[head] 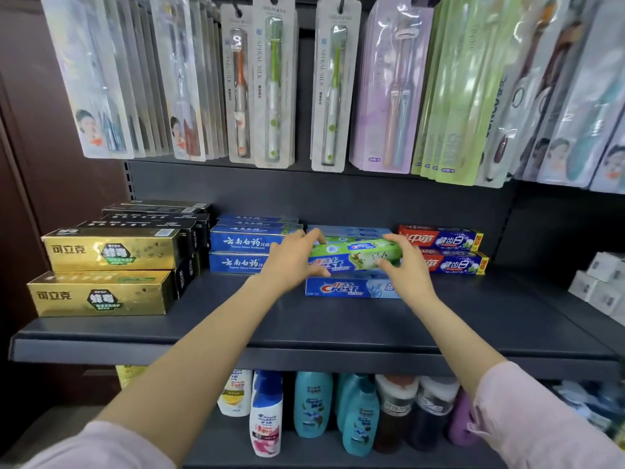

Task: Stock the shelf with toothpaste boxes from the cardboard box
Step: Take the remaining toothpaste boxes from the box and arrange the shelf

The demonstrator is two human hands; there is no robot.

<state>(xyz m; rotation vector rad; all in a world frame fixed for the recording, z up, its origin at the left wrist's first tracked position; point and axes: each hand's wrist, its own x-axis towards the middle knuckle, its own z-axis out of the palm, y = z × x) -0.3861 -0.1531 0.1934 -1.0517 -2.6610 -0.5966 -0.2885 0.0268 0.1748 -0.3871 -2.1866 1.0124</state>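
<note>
A green and blue Crest toothpaste box lies on top of a blue Crest box on the dark shelf. My left hand grips its left end, thumb below and fingers over the top. At the right end my right hand holds it the same way. Behind it lie more pale blue boxes. The cardboard box is out of view.
Gold and black boxes are stacked at the left, blue boxes beside them, red and blue boxes at the right. Toothbrush packs hang above. Shampoo bottles stand on the shelf below. White boxes sit far right.
</note>
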